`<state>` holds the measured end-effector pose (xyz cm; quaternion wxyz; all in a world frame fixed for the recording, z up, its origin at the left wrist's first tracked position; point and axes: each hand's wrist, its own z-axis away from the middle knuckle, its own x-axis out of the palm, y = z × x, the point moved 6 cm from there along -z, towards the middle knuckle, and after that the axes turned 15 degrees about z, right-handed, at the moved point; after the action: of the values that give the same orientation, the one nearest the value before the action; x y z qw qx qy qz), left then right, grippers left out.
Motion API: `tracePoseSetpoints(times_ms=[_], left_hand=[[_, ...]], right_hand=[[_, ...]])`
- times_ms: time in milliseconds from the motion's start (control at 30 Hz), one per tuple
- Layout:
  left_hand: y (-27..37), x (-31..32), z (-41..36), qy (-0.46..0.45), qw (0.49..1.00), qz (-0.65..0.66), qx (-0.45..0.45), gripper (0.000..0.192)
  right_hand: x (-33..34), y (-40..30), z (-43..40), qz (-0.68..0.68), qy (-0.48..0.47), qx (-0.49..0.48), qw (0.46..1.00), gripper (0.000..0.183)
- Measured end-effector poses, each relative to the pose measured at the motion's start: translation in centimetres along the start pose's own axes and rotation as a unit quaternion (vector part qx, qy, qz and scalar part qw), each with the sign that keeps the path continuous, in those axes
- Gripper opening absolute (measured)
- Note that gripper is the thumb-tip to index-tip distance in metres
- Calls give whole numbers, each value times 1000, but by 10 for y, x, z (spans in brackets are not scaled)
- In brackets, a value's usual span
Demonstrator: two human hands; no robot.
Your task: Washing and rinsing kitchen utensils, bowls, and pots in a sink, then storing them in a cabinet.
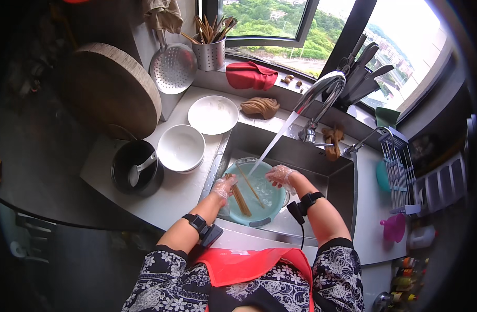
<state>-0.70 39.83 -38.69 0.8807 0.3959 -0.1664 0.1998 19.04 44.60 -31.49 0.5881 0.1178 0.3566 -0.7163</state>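
Note:
A pale blue-green plastic basin [267,214] stands in the steel sink, and water runs into it from the chrome faucet [316,87]. My left hand [226,187], in a clear plastic glove, holds a bundle of wooden chopsticks [240,202] at the basin's left side. More thin chopsticks [251,186] lie slanted in the basin, right of the bundle. My right hand [280,176], gloved as well, is over the basin's right edge with its fingers curled; whether anything is between them cannot be told.
White bowls [181,148], a white plate [213,115] and a dark pot [137,167] with a ladle stand left of the sink. Brown cloths [260,107] lie behind it. A knife block [355,82] stands by the window, a dish rack [398,175] at the right.

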Motion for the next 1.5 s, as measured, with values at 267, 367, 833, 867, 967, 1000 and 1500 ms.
tracePoseSetpoints(times_ms=[267, 367, 833, 867, 967, 1000, 1500], left_hand=[[6, 6, 2, 10, 1000, 19, -13, 28], [5, 6, 0, 34, 999, 15, -25, 29], [16, 42, 17, -129, 990, -48, -21, 56], [16, 42, 16, -133, 989, -70, -1, 60], [20, 54, 21, -150, 984, -98, -5, 66], [18, 50, 19, -148, 984, -98, -3, 66], [15, 18, 6, -45, 999, -24, -10, 53]], right_hand=[[50, -8, -85, 59, 57, 12, 997, 47], [61, -7, -97, 39, 220, -65, 972, 43], [67, -62, -32, -274, -71, -189, 940, 28], [68, -55, -39, -230, -42, -155, 960, 26], [64, -28, -53, -271, 2, -95, 958, 24], [59, -28, -51, -349, 10, -76, 934, 23], [46, -21, -50, -524, 54, -73, 847, 25]])
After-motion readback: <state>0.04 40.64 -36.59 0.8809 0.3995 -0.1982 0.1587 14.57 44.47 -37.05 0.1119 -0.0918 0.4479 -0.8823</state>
